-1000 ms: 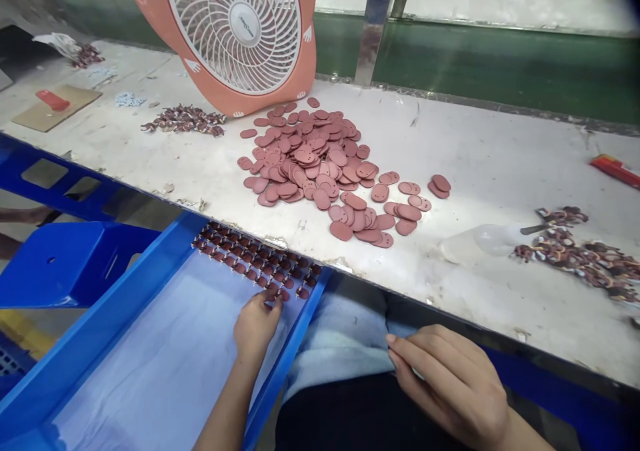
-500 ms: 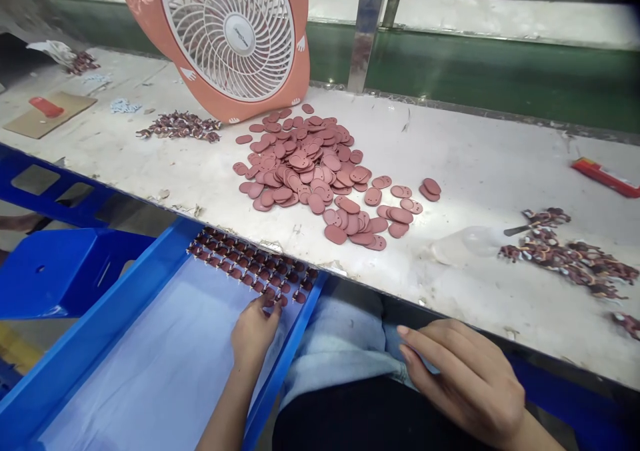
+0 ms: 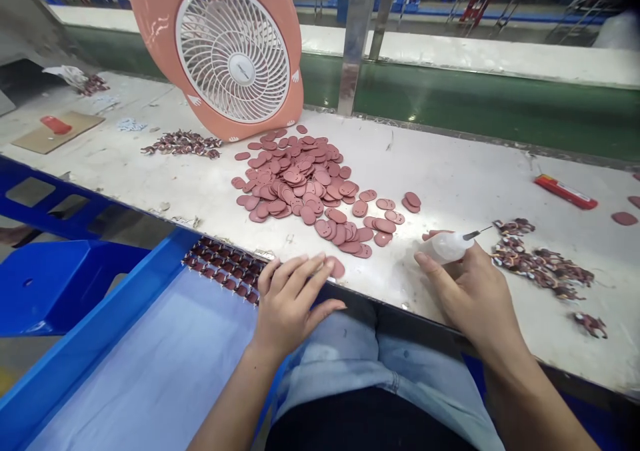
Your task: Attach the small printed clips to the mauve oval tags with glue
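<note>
My left hand is at the table's front edge, fingers stretched over the top and thumb apart below the edge. Its fingertips touch a single reddish-brown oval disc lying flat there. My right hand is wrapped around a translucent white needle-tip squeeze bottle, which lies tilted with its thin metal needle pointing right. Beyond my left hand spreads a heap of the same oval discs, some with small holes. Right of the bottle lie small dark brown and white figures. Below my left hand, similar pieces stand in rows in the blue tray.
An orange fan stands behind the disc heap. A red box-cutter-like item lies at the right. More small figures lie left of the heap, near a cardboard piece. A blue stool stands at the left.
My left hand has moved from the rows in the tray up to the table edge, onto a disc. My right hand has gone from above my lap to the bottle and gripped it.
</note>
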Tool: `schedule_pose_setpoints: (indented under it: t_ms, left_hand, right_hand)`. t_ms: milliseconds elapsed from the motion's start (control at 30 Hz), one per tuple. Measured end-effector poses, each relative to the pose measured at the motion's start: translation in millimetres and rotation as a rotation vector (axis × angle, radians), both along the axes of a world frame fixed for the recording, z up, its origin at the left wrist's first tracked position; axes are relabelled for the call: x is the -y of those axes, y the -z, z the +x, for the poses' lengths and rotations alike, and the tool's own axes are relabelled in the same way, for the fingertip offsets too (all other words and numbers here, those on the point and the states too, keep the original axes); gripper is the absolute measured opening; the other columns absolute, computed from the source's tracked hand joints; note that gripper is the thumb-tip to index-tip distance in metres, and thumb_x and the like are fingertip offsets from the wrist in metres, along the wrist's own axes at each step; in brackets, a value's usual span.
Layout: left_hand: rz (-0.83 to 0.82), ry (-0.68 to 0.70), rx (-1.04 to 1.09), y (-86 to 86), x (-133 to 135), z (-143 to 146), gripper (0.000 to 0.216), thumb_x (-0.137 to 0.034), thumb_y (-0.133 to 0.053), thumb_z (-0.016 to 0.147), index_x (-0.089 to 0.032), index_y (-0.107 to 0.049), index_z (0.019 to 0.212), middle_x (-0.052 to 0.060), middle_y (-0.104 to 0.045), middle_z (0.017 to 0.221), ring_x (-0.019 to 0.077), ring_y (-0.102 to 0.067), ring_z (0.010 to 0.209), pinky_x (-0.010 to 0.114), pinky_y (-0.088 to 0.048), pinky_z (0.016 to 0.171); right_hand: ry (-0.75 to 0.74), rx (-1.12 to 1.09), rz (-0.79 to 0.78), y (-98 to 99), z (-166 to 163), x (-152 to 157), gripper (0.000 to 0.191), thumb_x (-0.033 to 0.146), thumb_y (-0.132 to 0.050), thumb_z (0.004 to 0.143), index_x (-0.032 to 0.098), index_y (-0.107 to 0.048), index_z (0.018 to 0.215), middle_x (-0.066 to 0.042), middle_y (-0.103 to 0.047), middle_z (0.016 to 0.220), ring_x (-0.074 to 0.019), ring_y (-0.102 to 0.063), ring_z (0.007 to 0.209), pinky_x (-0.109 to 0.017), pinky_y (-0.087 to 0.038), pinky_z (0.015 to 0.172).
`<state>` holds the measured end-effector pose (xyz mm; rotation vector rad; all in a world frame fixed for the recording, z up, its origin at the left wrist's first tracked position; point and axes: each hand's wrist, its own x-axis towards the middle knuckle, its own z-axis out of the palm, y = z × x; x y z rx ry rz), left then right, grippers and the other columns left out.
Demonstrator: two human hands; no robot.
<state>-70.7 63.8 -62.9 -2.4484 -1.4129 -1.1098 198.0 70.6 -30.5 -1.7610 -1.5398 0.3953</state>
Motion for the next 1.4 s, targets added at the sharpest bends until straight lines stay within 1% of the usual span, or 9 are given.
schedule_pose_setpoints:
  t_ms: [167,267,367,500,700,867,1100,1200,1400]
  left_hand:
    - [0.004,-0.018,0.236,-1.3,29,13,0.023,-0.01,-0.072,0.084,-0.027,-0.073,0.1,-0.002,-0.08,0.09,0.0162,-0.069,0.08,0.033,-0.045,0.087]
    - [-0.382,-0.005,0.646,-20.9,45,31,0.011,-0.016,-0.064,0.092,-0.023,-0.073,0.092,0.0,-0.078,0.085,0.0151,-0.07,0.077,0.026,-0.052,0.07]
    - [-0.887,0.057,1.085,-37.6,55,42,0.013,-0.027,-0.066,0.091,-0.025,-0.076,0.083,-0.002,-0.078,0.079,0.0138,-0.071,0.075,0.022,-0.053,0.068]
    - [-1.051,0.124,1.068,-47.4,61,44,0.012,-0.028,-0.069,0.087,-0.025,-0.079,0.08,0.0,-0.076,0.075,0.0148,-0.068,0.073,0.024,-0.053,0.07]
    - [-0.767,0.141,0.909,-43.6,72,52,0.007,-0.028,-0.079,0.079,-0.023,-0.077,0.084,0.0,-0.071,0.066,0.0121,-0.063,0.058,0.022,-0.053,0.059]
    - [-0.306,0.221,0.932,-20.3,77,63,0.048,-0.034,-0.087,0.07,-0.025,-0.069,0.114,0.002,-0.075,0.092,0.0143,-0.072,0.079,0.022,-0.059,0.073]
    - [-0.176,0.249,0.782,-5.1,81,56,0.048,-0.047,-0.074,0.081,-0.025,-0.064,0.122,0.003,-0.073,0.094,0.0132,-0.071,0.077,0.021,-0.059,0.07]
    - [-0.203,0.028,0.475,20.7,80,32,0.053,-0.069,-0.061,0.08,-0.03,-0.067,0.114,0.001,-0.073,0.091,0.0157,-0.071,0.077,0.026,-0.059,0.071]
    - [-0.532,-0.645,0.212,86.6,59,-45,0.025,-0.039,-0.059,0.093,-0.021,-0.075,0.098,0.008,-0.066,0.091,0.0264,-0.066,0.091,0.039,-0.055,0.073]
  right_hand:
    - [-0.07,-0.363,0.096,-11.7,-13,21,0.031,0.051,-0.061,0.089,0.027,-0.053,0.108,-0.004,-0.062,0.095,-0.0259,-0.062,0.086,-0.043,-0.051,0.079]
    - [-0.233,-0.571,-0.029,-20.1,-27,38,0.027,0.049,-0.061,0.091,0.028,-0.052,0.104,-0.001,-0.058,0.081,-0.0193,-0.059,0.065,-0.03,-0.05,0.052]
    - [-0.334,-0.67,-0.193,-26.0,-39,47,0.023,0.041,-0.07,0.089,0.026,-0.055,0.1,0.0,-0.061,0.08,-0.0153,-0.058,0.062,-0.025,-0.049,0.051]
    - [-0.435,-0.776,-0.345,-29.0,-44,49,0.026,0.041,-0.075,0.085,0.025,-0.057,0.096,0.001,-0.064,0.083,-0.0158,-0.064,0.068,-0.026,-0.053,0.061]
    - [-0.317,-1.064,-0.574,-30.2,-48,60,0.037,0.035,-0.085,0.076,0.025,-0.056,0.096,0.003,-0.065,0.078,-0.0134,-0.063,0.068,-0.022,-0.048,0.06]
    - [-0.084,-1.271,-0.64,-31.3,-64,80,0.05,0.043,-0.087,0.07,0.028,-0.05,0.102,0.004,-0.062,0.074,-0.0125,-0.058,0.063,-0.021,-0.042,0.055]
    - [-0.089,-1.283,-0.658,-29.3,-75,84,0.053,0.043,-0.088,0.069,0.027,-0.05,0.101,0.004,-0.061,0.072,-0.0105,-0.051,0.057,-0.02,-0.039,0.051]
    - [-0.043,-1.286,-0.619,-29.7,-75,81,0.05,0.042,-0.088,0.069,0.027,-0.052,0.1,0.004,-0.06,0.075,-0.0115,-0.052,0.062,-0.02,-0.039,0.052]
    - [0.052,-1.202,-0.561,-29.4,-68,78,0.046,0.041,-0.086,0.07,0.029,-0.053,0.1,0.003,-0.057,0.082,-0.0167,-0.061,0.075,-0.02,-0.039,0.053]
